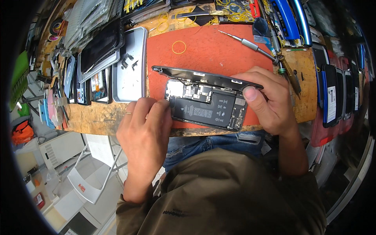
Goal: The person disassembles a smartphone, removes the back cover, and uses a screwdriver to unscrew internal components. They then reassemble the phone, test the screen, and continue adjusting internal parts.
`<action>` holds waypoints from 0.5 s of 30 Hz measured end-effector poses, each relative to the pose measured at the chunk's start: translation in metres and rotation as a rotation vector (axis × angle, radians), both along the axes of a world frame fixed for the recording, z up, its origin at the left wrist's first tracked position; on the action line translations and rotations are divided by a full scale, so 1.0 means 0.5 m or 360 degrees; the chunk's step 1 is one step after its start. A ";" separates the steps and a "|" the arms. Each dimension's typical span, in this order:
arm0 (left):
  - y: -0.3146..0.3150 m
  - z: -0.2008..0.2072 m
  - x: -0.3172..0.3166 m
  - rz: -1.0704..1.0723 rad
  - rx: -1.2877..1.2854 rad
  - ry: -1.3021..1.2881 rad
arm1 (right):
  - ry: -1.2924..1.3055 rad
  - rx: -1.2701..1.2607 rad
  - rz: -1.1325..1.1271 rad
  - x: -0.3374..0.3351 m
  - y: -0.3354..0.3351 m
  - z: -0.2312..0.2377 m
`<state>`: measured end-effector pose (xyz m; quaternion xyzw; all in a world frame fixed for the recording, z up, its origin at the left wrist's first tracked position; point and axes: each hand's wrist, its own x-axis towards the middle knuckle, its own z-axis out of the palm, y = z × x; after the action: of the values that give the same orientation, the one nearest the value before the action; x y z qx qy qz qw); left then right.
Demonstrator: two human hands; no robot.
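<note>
An opened smartphone (201, 111) lies near the front edge of the table, its black battery and circuit board showing. Its screen panel (207, 77) is tilted up along the far long side. My right hand (268, 98) grips the panel's right end between thumb and fingers. At the phone's left end, my left hand (145, 121) has its fingers bent and pressed together against the frame's edge. What those fingertips pinch, if anything, is hidden. A ring sits on one left finger.
Under the phone is a red mat (207, 47) with a yellow rubber band (179, 47) and a screwdriver (246, 44). A metal tray (133, 74) with small dark parts stands left, beside stacked phone parts (102, 49). More phones (333, 94) line the right side. A white folding chair (92, 176) stands lower left.
</note>
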<state>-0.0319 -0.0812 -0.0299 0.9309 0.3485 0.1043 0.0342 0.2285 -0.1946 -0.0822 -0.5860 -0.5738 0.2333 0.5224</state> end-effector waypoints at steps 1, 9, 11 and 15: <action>0.004 0.001 0.000 -0.0036 0.0004 0.0022 | -0.0002 -0.0001 0.0000 0.000 0.000 0.000; 0.025 0.005 -0.003 -0.0172 -0.0064 0.0015 | -0.0009 -0.0009 -0.0001 -0.001 0.001 0.001; 0.026 0.005 -0.004 -0.0203 -0.0061 0.0011 | -0.0011 -0.0011 0.0004 -0.001 0.001 0.002; 0.020 -0.002 -0.004 -0.0230 0.0012 -0.0002 | -0.0003 -0.0015 0.0005 -0.002 0.000 0.002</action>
<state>-0.0341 -0.0714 -0.0308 0.9537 0.2798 0.1035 0.0383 0.2277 -0.1943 -0.0811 -0.5878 -0.5742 0.2362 0.5187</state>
